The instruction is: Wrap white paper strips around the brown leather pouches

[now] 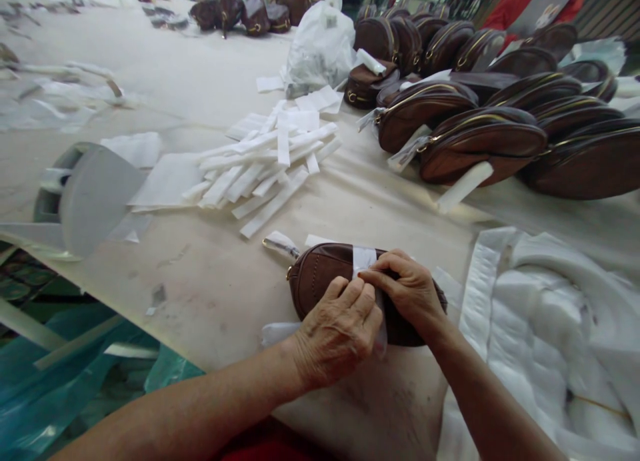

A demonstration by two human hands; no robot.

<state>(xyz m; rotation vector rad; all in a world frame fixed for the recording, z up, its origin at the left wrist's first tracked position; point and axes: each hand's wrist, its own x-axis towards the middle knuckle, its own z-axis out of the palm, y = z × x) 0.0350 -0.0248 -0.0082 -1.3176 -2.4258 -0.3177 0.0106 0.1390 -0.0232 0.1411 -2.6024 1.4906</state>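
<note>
A brown leather bag (325, 268) lies on the table in front of me, with a white strip (364, 258) across its middle. My left hand (345, 324) rests on the bag's near side, its fingers bent and pressed together at the strip. From the right, my right hand (407, 288) reaches over the bag, thumb and forefinger pinched at the strip's edge beside the left fingertips. Both hands appear to hold the strip. A wrapped zipper pull (281, 243) sticks out at the bag's left end.
White strips (270, 154) are heaped beyond the bag. A tape dispenser (85, 194) stands at the left table edge. Several brown bags (480, 141) fill the back right, near a plastic bag (323, 44). White foam sheets (540, 328) lie at right. A teal plastic sheet (75, 374) hangs lower left.
</note>
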